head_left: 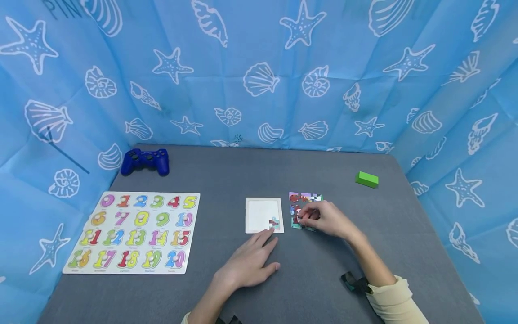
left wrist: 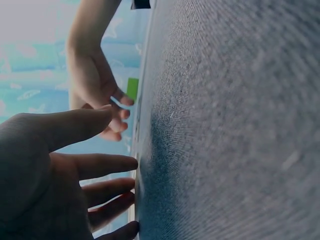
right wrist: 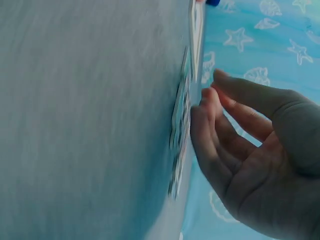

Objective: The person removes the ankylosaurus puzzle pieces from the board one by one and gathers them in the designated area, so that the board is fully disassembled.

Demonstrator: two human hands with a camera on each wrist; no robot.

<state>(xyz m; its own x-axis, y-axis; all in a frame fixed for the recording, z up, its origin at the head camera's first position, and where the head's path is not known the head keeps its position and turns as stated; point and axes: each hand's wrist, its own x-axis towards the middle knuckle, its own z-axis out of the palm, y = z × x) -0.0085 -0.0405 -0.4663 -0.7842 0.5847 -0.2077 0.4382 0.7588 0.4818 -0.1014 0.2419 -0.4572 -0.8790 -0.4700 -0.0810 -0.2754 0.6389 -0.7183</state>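
Observation:
My left hand (head_left: 248, 261) lies with its fingers spread at the lower edge of a small white puzzle tray (head_left: 252, 214). A jigsaw piece (head_left: 274, 222) sits in that tray's lower right corner, close to my fingertips. In the left wrist view, the left hand (left wrist: 65, 165) has its fingers extended to the tray's edge. My right hand (head_left: 325, 218) is over a group of colourful jigsaw pieces (head_left: 297, 198) right of the tray and partly hides them. Seen from the right wrist, that hand (right wrist: 255, 145) has loosely bent fingers by the pieces (right wrist: 180, 120), with no piece visible between thumb and fingers.
A white number puzzle board (head_left: 131, 232) lies on the left of the grey table (head_left: 226, 175). Behind it is a blue game controller (head_left: 145, 162). A green block (head_left: 367, 179) rests at the back right. Blue shell-patterned curtains (head_left: 259, 103) surround the table's back and sides.

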